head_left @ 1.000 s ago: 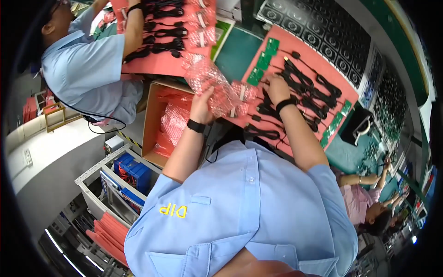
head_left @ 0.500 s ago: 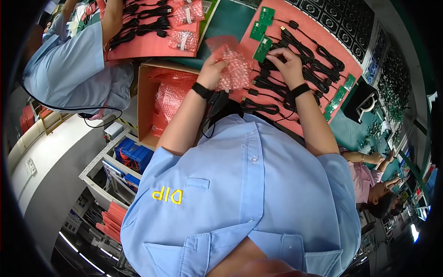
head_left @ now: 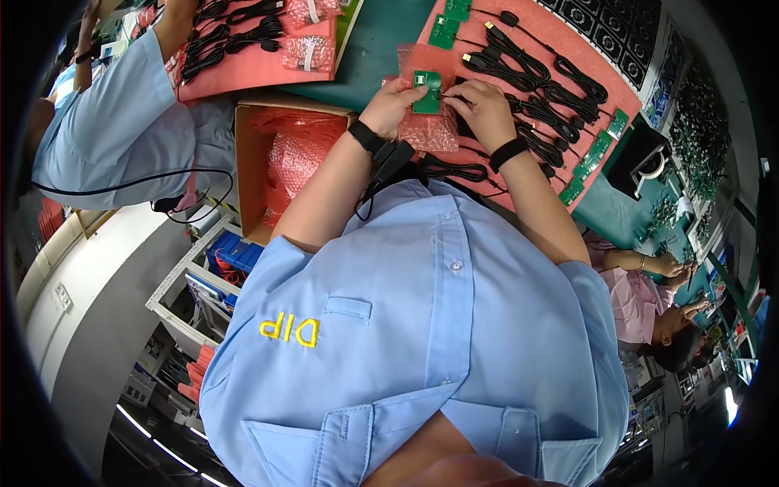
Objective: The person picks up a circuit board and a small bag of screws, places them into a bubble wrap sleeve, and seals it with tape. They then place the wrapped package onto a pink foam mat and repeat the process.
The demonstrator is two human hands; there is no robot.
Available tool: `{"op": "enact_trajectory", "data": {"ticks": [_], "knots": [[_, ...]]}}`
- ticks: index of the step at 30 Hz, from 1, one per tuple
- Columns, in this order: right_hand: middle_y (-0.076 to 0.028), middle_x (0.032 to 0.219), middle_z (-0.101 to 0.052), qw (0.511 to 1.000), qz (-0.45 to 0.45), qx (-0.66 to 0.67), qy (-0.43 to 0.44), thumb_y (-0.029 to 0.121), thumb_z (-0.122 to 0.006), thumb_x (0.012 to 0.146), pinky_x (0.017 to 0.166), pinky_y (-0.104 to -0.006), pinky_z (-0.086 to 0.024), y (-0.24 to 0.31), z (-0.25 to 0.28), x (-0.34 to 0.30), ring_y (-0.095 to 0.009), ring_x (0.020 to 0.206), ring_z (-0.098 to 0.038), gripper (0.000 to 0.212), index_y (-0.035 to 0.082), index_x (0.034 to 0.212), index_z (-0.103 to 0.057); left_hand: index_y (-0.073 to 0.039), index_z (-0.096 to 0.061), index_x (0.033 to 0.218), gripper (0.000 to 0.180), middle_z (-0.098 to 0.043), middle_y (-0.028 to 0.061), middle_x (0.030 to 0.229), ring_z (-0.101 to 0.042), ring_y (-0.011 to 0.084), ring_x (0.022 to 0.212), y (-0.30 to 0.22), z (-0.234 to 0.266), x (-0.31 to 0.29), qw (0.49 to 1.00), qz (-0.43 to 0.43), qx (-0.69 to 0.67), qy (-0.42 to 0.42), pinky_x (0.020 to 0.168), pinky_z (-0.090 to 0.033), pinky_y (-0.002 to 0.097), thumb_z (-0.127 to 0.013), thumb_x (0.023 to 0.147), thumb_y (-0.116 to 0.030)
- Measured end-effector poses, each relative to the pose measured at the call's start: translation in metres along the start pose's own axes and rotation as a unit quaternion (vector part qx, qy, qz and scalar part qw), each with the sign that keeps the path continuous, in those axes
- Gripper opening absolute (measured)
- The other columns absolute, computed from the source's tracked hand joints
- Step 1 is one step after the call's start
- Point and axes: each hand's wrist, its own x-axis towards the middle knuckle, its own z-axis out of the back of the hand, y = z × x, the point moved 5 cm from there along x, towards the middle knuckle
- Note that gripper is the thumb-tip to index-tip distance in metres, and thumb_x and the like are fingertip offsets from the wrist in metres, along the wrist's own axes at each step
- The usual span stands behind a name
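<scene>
two hands at 12 o'clock of the view, both on one job. left hand (head_left: 395, 104) pinches the near edge of a pink bubble-wrap pouch (head_left: 428, 130) lying on the salmon-pink mat (head_left: 560, 49); right hand (head_left: 485, 109) has fingertips closed on a small green rectangular circuit board (head_left: 427, 80) sitting at the pouch's mouth. looks like the board is partly in the pouch, can't tell how deep. both hands are grasping, neither is free.

around it: black cables with plug ends (head_left: 540, 81) spread at 1–2 o'clock of the hands, touching the mat; more green boards (head_left: 592, 154) at 3 o'clock along the mat's edge. open brown cardboard box (head_left: 280, 154) at 9 o'clock holds more pink bubble-wrap. black wrist bands on both forearms, a dark cord runs from the left one down onto the light-blue shirt (head_left: 422, 341). another person in a light-blue sleeve (head_left: 122, 122) works at 10 o'clock over a second pink mat with coiled cables.

judgement on doing this step well: keep the left pinch holding the pouch mouth open and flat, hold the board by its edges only, feed it straight so corners don't snag the bubbles. keep it clear of the cable plugs beside it. risk: pouch mouth collapses or the board cocks sideways.
</scene>
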Motion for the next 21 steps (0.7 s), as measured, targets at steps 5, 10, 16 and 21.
{"op": "enact_trajectory", "data": {"ticks": [5,10,16,21], "knots": [[-0.005,0.087,-0.063,0.976,0.142,-0.157,-0.054,0.011,-0.070,0.072,0.085,-0.0362,-0.046,0.036,0.030,-0.010,-0.028,0.089,-0.059,0.018,0.012,0.089,-0.066,0.000,-0.056,0.111,0.025,-0.063,0.0122,0.101,-0.063,0.0202,0.091,0.000,0.010,0.002,0.992,0.054,0.099,-0.058,0.077,-0.053,0.0347,-0.051,0.091,-0.014],[-0.003,0.083,-0.062,0.985,0.169,-0.023,-0.013,0.012,-0.071,0.073,0.084,-0.0356,-0.046,0.050,0.023,-0.019,-0.022,0.084,-0.059,0.016,0.009,0.087,-0.065,-0.003,-0.052,0.115,0.024,-0.061,0.0117,0.104,-0.062,0.0207,0.093,0.003,0.000,0.000,0.998,0.057,0.021,0.001,0.073,-0.055,0.0352,-0.048,0.092,-0.010],[-0.004,0.086,-0.063,0.904,-0.266,0.323,0.084,0.014,-0.073,0.075,0.071,-0.0256,-0.050,-0.020,-0.018,-0.006,-0.012,0.078,-0.059,0.022,0.003,0.091,-0.063,-0.004,-0.049,0.117,0.025,-0.058,0.0102,0.112,-0.060,0.0217,0.098,-0.014,-0.045,-0.023,0.990,-0.040,-0.127,0.051,0.077,-0.054,0.0366,-0.047,0.093,-0.008],[-0.003,0.086,-0.064,0.954,-0.235,0.177,0.056,0.014,-0.075,0.074,0.069,-0.0245,-0.050,-0.027,-0.015,0.004,-0.009,0.078,-0.059,0.039,0.002,0.107,-0.059,-0.005,-0.048,0.117,0.024,-0.056,0.0091,0.114,-0.059,0.0234,0.101,-0.006,-0.042,-0.024,0.991,-0.098,0.094,-0.016,0.079,-0.054,0.0418,-0.046,0.093,-0.006]]}}
